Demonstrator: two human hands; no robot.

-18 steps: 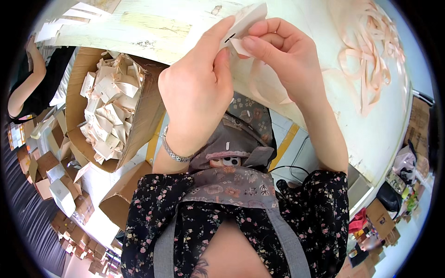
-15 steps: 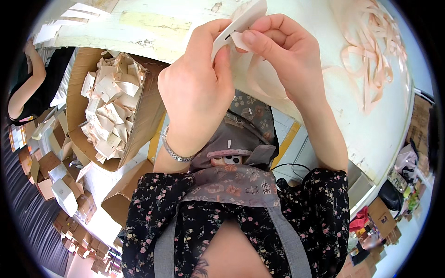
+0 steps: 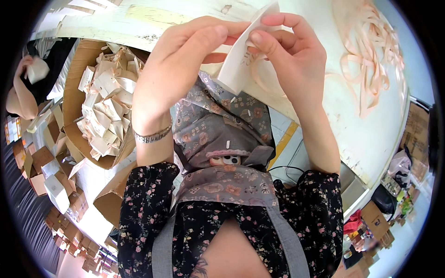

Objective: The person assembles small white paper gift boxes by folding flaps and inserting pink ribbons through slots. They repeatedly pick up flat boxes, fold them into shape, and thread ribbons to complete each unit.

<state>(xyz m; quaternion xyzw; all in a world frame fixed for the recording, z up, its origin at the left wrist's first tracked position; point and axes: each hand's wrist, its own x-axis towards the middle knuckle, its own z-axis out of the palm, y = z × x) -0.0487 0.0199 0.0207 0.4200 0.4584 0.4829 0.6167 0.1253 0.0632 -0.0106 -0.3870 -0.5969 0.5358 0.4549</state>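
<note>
A white folded card [image 3: 236,65] with small dark print stands tilted between my hands above the table edge. My right hand [image 3: 299,65] pinches its right side between thumb and fingers. A pale pink ribbon [image 3: 262,81] hangs in a loop below that hand, beside the card. My left hand [image 3: 178,65] reaches in from the other side, fingers drawn together and running behind the card. Its thumb lies along the fingers, off the card's face. The card hides the left fingertips and whatever they hold.
Loose pale pink ribbon [image 3: 371,60] is heaped on the right of the white table [image 3: 320,14]. An open cardboard box [image 3: 74,92] full of white cards with ribbons stands at left. Another person's arm [image 3: 21,95] shows at far left, and cartons [image 3: 41,162] below.
The card has swung round, its lower end now pointing toward me. My left hand has shifted left and let go of the card's face; my right hand now pinches the card.
</note>
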